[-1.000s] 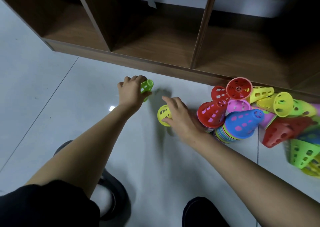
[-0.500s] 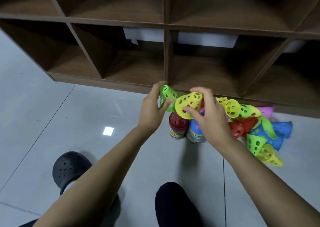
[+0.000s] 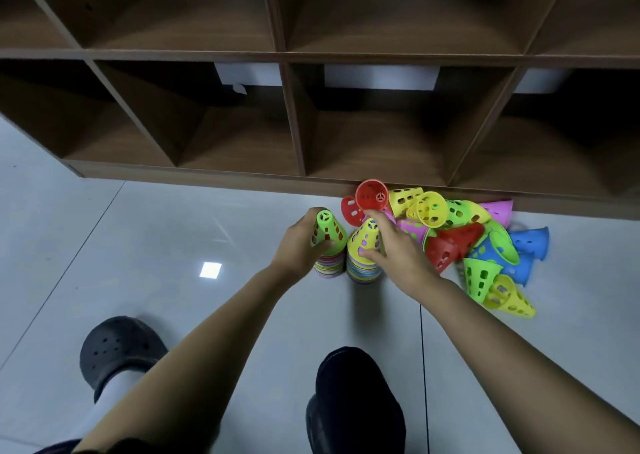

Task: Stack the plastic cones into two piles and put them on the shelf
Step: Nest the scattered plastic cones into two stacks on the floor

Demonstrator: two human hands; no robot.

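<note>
Two upright stacks of perforated plastic cones stand side by side on the floor. A green cone (image 3: pixel 327 232) tops the left stack (image 3: pixel 330 267), and my left hand (image 3: pixel 300 246) grips it from the left. A yellow cone (image 3: pixel 366 242) tops the right stack (image 3: pixel 362 272), and my right hand (image 3: pixel 398 253) holds it from the right. A loose heap of cones (image 3: pixel 460 239) in red, yellow, pink, green and blue lies just right of the stacks, against the base of the brown wooden shelf (image 3: pixel 291 183).
The shelf has open cubbies (image 3: pixel 377 142) directly behind the stacks. Pale tiled floor (image 3: pixel 173 246) stretches to the left. My black clog (image 3: pixel 117 349) and my other dark shoe (image 3: pixel 356 401) are at the bottom of the view.
Both hands lifted a green and a yellow cone off the floor, carried them right, and lowered them onto the tops of the two stacks. The view tilted up toward the shelf.
</note>
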